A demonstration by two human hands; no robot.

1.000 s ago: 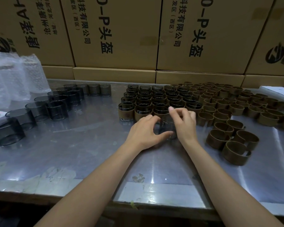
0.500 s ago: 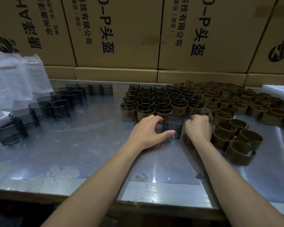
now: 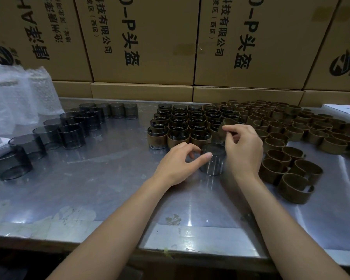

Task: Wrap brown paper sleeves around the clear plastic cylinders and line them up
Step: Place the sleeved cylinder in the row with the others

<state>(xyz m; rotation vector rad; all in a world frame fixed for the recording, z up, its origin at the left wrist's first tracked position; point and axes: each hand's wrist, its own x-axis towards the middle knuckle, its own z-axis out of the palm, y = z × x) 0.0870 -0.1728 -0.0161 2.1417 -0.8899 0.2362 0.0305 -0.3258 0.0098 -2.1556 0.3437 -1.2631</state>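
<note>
A bare clear plastic cylinder (image 3: 212, 162) stands upright on the metal table (image 3: 101, 178) in front of me. My left hand (image 3: 178, 162) grips it from the left, thumb and fingers around its rim. My right hand (image 3: 243, 148) pinches a brown paper sleeve (image 3: 227, 124) and holds it tilted just above and behind the cylinder. Several sleeved cylinders (image 3: 180, 126) stand in tight rows behind my hands. Loose brown sleeves (image 3: 295, 188) lie spread over the right of the table. Unwrapped dark clear cylinders (image 3: 71, 136) line the left.
Stacked cardboard boxes (image 3: 146, 41) form a wall along the table's back edge. Bubble-wrap bags (image 3: 18, 98) stand at the far left. A white flat object (image 3: 343, 110) lies at the back right. The table's front edge (image 3: 170, 251) runs just below my forearms.
My right hand picked a brown sleeve from the pile on the right and lifted it up over the cylinder. My left hand has kept its hold on the cylinder.
</note>
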